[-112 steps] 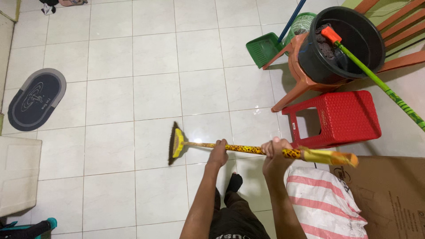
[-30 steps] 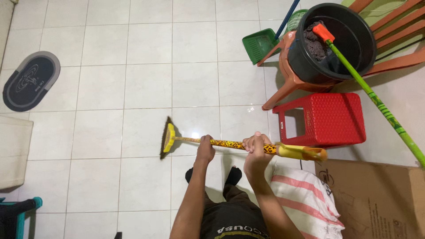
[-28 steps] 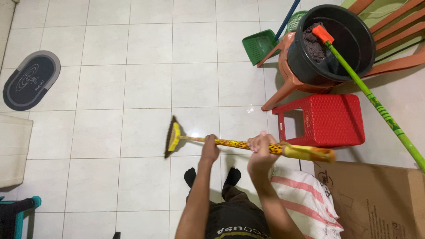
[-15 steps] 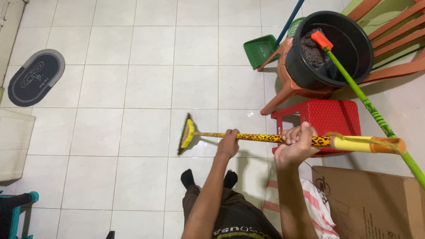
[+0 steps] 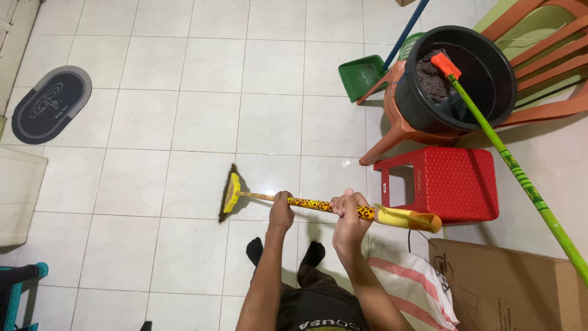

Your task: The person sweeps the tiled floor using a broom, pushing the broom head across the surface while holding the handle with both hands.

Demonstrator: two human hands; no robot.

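Note:
I hold a broom (image 5: 306,203) with a spotted yellow-and-black handle and a dark bristle head (image 5: 229,192) resting on the white floor tiles (image 5: 184,122). My left hand (image 5: 282,206) grips the handle lower down, closer to the head. Higher up, near the plain yellow end, my right hand (image 5: 349,211) is wrapped around the handle. My feet in dark socks (image 5: 285,251) stand just below the broom.
A red plastic stool (image 5: 456,181) stands to the right, beside an orange chair carrying a black bucket (image 5: 456,79) with a green-handled mop (image 5: 520,178). A green dustpan (image 5: 362,75), a cardboard box (image 5: 514,288), a striped sack (image 5: 410,285) and a dark oval mat (image 5: 52,104) lie around.
The broom head has swung back and forth over the tiles; since half a second ago it sits a little further left and lower. Both hands keep their grip.

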